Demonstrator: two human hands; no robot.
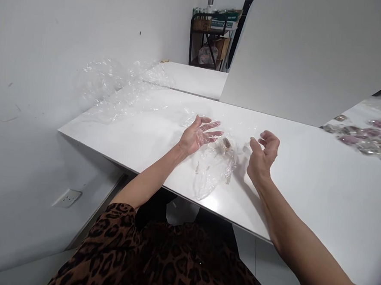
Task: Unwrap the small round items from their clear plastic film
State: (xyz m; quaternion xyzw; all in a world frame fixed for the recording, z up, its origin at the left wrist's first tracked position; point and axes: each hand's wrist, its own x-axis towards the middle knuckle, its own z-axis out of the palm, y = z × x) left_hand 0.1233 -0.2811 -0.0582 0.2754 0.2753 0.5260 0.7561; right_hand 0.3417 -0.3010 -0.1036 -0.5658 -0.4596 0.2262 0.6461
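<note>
Clear plastic bag [209, 176]: on white table [307, 184], near edge, between hands | left hand [192, 136]: fingers spread, touching plastic | right hand [263, 155]: loosely curled, apparently unloaded | likely light, limp, slippery; best pinched beside brown piece [226, 142]

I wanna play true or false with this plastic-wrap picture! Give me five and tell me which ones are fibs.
1. Clear, crinkly plastic film covers the fingers of the person's left hand. True.
2. A small brown lump shows between the left hand and the person's right hand. True.
3. The right hand is flat, fingers spread wide. False: its fingers are curled.
4. A big, crumpled heap of clear plastic lies at the left end of the flat white table. True.
5. The person's sleeves are plain blue. False: the left sleeve is brown cloth with black leopard spots.
</note>
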